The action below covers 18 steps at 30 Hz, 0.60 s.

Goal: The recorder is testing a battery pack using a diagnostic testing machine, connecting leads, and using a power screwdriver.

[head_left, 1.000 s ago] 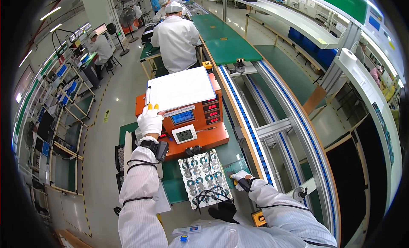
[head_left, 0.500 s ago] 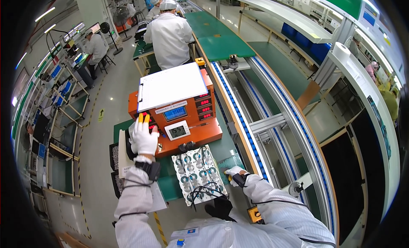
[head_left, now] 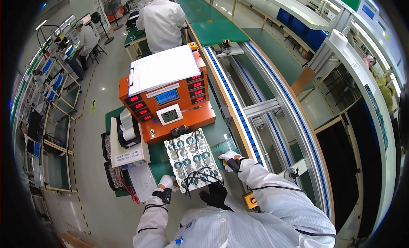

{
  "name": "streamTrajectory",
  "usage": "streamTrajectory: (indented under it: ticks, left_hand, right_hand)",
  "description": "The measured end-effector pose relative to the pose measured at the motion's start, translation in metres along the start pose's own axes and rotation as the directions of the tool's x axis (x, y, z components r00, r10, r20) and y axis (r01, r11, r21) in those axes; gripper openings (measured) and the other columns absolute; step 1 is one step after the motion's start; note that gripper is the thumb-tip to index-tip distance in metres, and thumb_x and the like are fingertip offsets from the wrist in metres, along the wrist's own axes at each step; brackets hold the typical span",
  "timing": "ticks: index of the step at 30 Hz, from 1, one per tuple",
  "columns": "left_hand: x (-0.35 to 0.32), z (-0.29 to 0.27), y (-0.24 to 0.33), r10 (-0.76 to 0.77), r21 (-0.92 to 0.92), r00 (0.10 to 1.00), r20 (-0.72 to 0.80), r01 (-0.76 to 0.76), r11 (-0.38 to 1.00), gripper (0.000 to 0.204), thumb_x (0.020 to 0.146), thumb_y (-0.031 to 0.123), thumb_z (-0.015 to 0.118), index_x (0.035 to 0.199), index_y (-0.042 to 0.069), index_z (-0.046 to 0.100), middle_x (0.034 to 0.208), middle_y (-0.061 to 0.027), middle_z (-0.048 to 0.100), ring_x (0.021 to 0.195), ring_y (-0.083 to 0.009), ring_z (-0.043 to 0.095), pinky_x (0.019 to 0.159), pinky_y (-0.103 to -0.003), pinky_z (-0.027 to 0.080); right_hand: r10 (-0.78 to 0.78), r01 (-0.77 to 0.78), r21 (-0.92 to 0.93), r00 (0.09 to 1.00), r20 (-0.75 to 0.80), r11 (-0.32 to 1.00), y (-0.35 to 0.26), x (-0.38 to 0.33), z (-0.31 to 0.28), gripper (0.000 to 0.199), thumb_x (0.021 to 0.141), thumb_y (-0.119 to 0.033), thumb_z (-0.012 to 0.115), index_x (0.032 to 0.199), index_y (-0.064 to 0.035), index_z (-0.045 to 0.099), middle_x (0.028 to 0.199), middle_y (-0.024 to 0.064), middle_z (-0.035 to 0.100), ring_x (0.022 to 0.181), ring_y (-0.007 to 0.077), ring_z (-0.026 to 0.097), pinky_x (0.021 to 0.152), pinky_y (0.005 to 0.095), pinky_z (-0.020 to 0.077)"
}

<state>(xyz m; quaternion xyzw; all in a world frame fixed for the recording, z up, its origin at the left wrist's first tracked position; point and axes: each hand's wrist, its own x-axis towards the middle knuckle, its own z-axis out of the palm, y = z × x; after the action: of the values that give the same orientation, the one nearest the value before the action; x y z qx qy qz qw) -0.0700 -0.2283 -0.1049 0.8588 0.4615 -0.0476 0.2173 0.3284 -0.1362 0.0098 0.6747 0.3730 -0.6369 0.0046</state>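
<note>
A pale tray of round metal parts, with black cables lying across it, sits on the green mat just in front of me. My left hand, in a white glove, has its fingers curled on the tray's near left corner. My right hand, also gloved, grips the tray's right edge. Behind the tray stands an orange test box with red number displays and a small white meter. A clipboard with white paper lies on top of the box.
A white label printer stands left of the box, beside black trays. A conveyor with blue strips runs along the right. A person in white works ahead; another sits at the far left.
My left hand has come down from the orange box's left side to the tray's near left corner. My right hand has stayed at the tray's right edge.
</note>
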Motion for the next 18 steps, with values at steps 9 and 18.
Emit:
streamTrajectory:
  ticks: [9,18]
  left_hand:
    - [-0.005,-0.050,0.036,-0.395,-0.736,0.852,0.344,0.506,0.450,0.038,0.101,0.025,0.036,0.116,-0.002,0.058,0.101,-0.0160,0.071,0.077,-0.0350,0.070,0.061,-0.044,0.056]
    - [-0.004,-0.043,0.030,-0.408,-0.713,0.842,0.353,0.525,0.465,0.032,0.100,0.020,0.041,0.117,-0.001,0.057,0.102,-0.0142,0.071,0.077,-0.0320,0.070,0.060,-0.041,0.056]
  right_hand:
    - [-0.036,0.036,0.021,0.999,-0.014,0.999,-0.001,-0.001,0.002,0.049,0.092,-0.044,0.058,0.085,0.0044,0.062,0.066,0.0212,0.064,0.053,0.0324,0.063,0.048,0.0385,0.0469]
    - [-0.015,0.015,0.027,1.000,-0.011,1.000,0.001,0.005,0.002,0.050,0.093,-0.045,0.058,0.084,0.0036,0.061,0.066,0.0213,0.064,0.054,0.0327,0.063,0.048,0.0396,0.0469]
